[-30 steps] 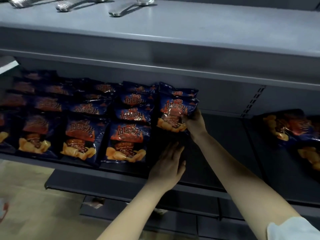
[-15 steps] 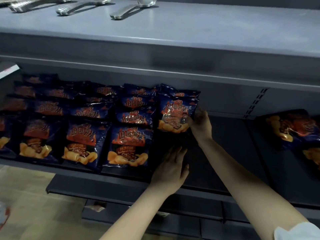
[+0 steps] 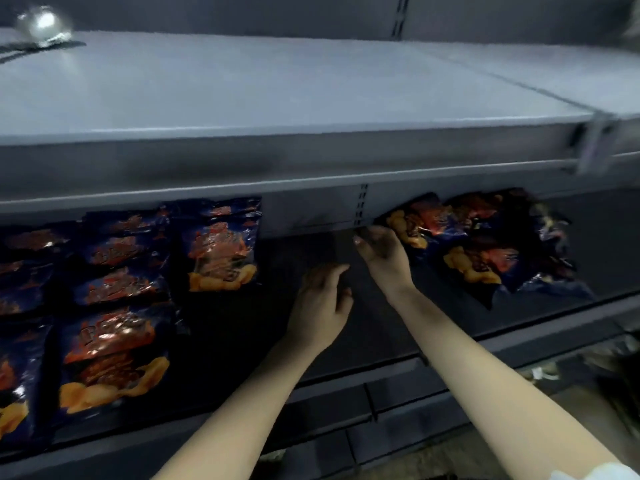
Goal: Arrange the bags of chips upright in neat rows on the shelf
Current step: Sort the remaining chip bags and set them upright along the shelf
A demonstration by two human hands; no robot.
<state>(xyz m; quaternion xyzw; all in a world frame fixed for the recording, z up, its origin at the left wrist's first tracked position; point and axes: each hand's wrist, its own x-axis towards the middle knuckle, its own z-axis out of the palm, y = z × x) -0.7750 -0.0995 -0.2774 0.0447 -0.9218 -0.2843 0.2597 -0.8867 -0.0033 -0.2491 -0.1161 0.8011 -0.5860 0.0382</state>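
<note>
Several dark blue chip bags with orange print stand in rows on the left of the dark shelf point(image 3: 346, 344); the rightmost upright bag point(image 3: 221, 247) ends the back row. A loose heap of the same bags point(image 3: 485, 244) lies on the right. My right hand point(image 3: 381, 258) reaches into the heap's left edge, fingers spread against a bag, with no clear grip visible. My left hand point(image 3: 322, 303) hovers over the bare shelf between the rows and the heap, fingers loosely curled, holding nothing.
A grey upper shelf point(image 3: 277, 98) overhangs the bags, with a shiny metal utensil point(image 3: 41, 26) at its far left. A slotted upright point(image 3: 362, 206) stands behind the gap. Lower shelf edges and the floor show below.
The view swung right. My right hand left the rightmost upright bag and moved right to the loose heap. My left hand shifted right along the bare shelf.
</note>
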